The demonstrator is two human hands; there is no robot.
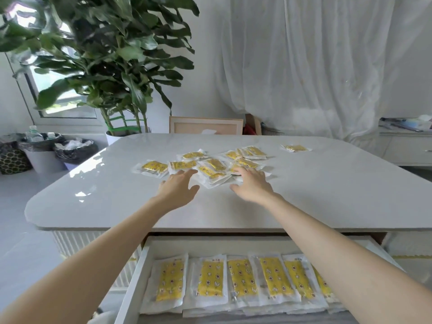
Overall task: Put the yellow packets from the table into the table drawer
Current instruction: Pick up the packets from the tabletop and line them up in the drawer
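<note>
Reach step: our left hand (pixel 180 188), right hand (pixel 253 183) at yellow plastic packets (pixel 211 170), grips spread, empty; next we scoop toward open white drawer (pixel 143 267).

Daylight from a window (pixel 58 94) at left fills a white-walled room, where a tall leafy plant (pixel 112 54) in a white pot (pixel 113 138) stands behind a glossy pale table (pixel 327 195) with rounded corners. Sheer white curtains (pixel 315 66) hang at right above a low white cabinet (pixel 406 149). Two bins (pixel 43 157) lined with black bags sit on the light grey floor (pixel 16 197) beside a patterned bag (pixel 11 161); a pale wood frame (pixel 205 125) stands behind the table
</note>
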